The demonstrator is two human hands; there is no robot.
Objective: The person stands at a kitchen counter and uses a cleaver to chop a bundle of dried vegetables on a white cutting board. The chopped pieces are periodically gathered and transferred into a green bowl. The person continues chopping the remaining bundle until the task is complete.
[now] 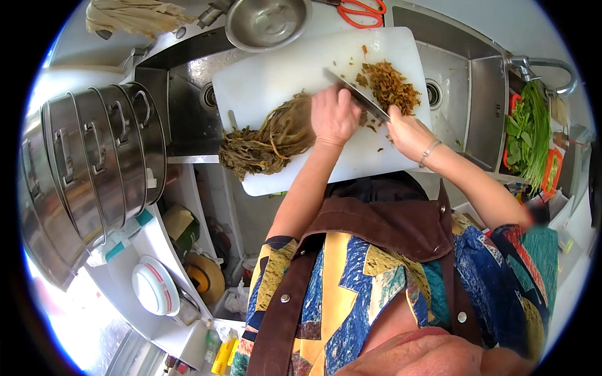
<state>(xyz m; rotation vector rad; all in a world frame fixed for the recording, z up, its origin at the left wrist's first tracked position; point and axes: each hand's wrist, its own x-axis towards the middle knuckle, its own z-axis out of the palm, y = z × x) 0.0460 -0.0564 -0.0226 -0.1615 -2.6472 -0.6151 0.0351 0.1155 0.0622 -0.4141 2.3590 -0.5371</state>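
Observation:
A white cutting board (364, 153) lies across a double steel sink. On its left half rests a long bunch of brown-green pickled leafy vegetable (269, 138). My left hand (335, 116) presses down on the right end of that bunch, fingers curled. My right hand (411, 135) grips the handle of a kitchen knife (357, 95); the blade slants up and left, right beside my left fingers. The handle is mostly hidden in my fist. Past the blade sits a pile of chopped brown vegetable (394, 86), with small bits scattered around it.
A steel bowl (268, 24) and orange-handled scissors (362, 12) lie beyond the board. Sink basins show at both ends. Large stacked steel steamer pots (94, 156) stand at left. Green leafy vegetables (528, 131) sit at right below a faucet (552, 62).

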